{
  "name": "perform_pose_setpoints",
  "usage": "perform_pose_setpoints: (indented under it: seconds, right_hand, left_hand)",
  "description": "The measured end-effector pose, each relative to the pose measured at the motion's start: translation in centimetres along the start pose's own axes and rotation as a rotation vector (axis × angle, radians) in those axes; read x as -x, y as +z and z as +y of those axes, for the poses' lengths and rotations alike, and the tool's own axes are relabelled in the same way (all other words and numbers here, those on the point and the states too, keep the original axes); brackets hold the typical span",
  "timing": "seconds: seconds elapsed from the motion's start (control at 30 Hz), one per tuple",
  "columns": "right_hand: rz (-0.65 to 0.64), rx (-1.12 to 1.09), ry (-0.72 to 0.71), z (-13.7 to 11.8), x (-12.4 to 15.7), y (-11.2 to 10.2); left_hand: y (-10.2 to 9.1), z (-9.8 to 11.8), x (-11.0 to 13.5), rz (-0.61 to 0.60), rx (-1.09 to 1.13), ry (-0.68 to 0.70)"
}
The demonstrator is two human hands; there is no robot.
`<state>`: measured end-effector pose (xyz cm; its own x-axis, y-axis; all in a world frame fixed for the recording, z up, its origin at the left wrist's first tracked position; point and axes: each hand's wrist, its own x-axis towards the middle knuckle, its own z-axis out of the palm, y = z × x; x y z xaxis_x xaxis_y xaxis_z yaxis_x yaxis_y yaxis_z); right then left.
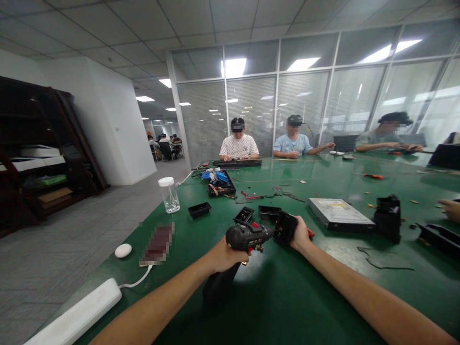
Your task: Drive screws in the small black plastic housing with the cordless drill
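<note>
My left hand is closed round the grip of a black electric screwdriver, whose tip points right. My right hand is wrapped round a small black plastic part held against the tool's tip, with something orange showing by the fingers. Both are raised just above the green table. Small black trays lie just beyond them.
A flat silver drive and a black block lie to the right. A clear jar, a black tray, a white puck and a white power strip sit left. Three people sit at the far side; another person's hand shows right.
</note>
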<state>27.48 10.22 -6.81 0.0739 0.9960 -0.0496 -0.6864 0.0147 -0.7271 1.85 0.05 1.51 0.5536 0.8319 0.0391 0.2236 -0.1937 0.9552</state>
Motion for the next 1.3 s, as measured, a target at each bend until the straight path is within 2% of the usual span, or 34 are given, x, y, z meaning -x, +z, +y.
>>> perform_pose_setpoints:
  seconds: [0.17,0.57,1.3]
  right_hand:
    - [0.046,-0.031,0.039,-0.17,0.11,0.24]
    - [0.037,-0.024,0.050,-0.12,0.00,0.16]
    - [0.016,0.003,-0.001,0.23,-0.23,-0.08]
  left_hand:
    - [-0.01,-0.19,-0.01,-0.006,0.016,-0.007]
    - [0.02,0.00,0.06,-0.009,0.018,0.001]
    - [-0.18,-0.24,0.23,-0.004,0.052,0.007]
